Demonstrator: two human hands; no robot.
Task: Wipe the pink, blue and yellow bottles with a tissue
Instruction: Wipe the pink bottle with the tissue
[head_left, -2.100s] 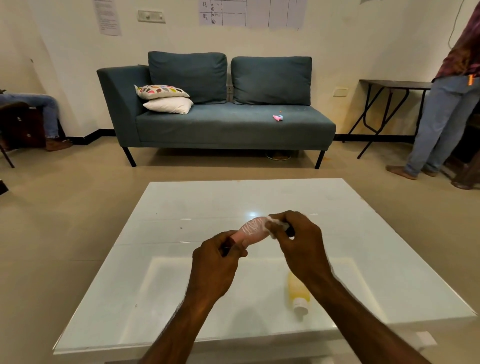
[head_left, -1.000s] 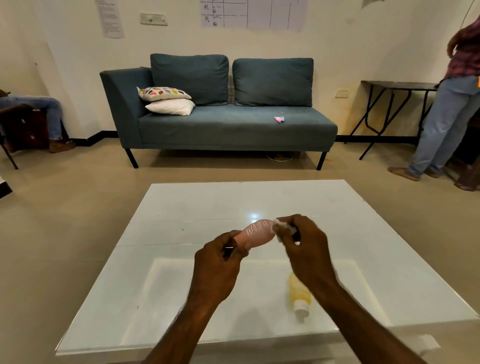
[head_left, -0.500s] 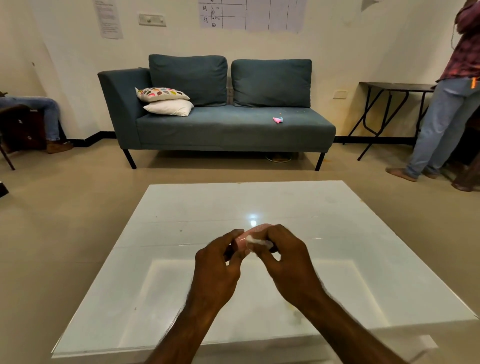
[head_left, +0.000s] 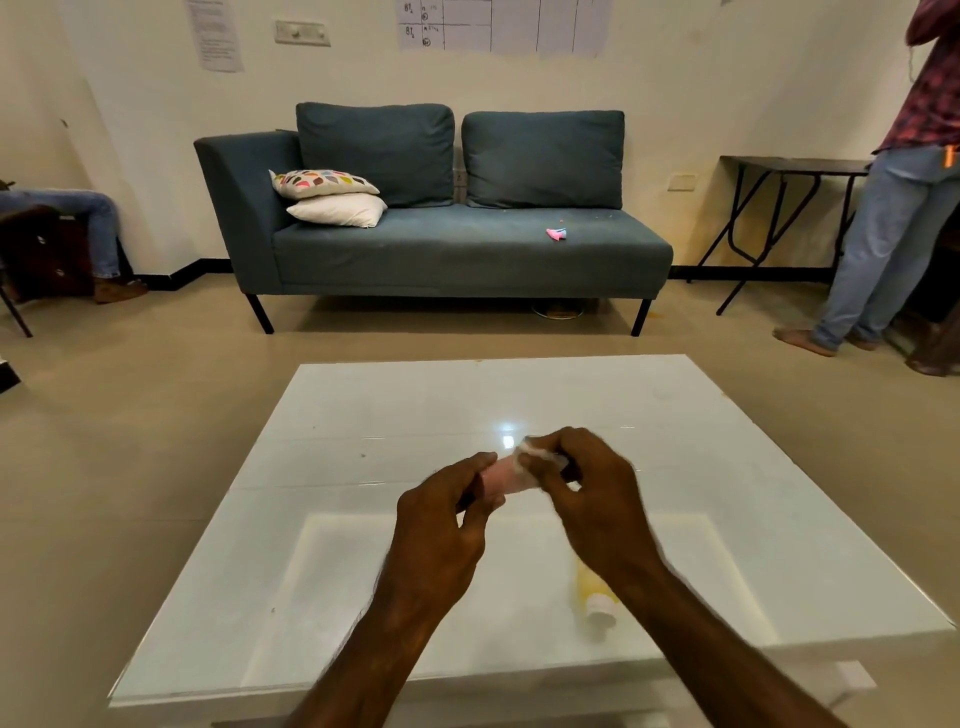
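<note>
Centre frame: left hand (head_left: 441, 525) fingers grip pink bottle (head_left: 501, 475); right hand (head_left: 597, 493) fingers pinch tissue (head_left: 530, 454) against it, above worktop (head_left: 363, 415).

A ruled chart (head_left: 501, 23) pinned to the wall above the sofa carries handwriting in its left column, where "B7" can be made out twice; the marks beside it are too small to be read. Printed lines are seen on a sheet (head_left: 214, 34) further left, but none are legible.
</note>
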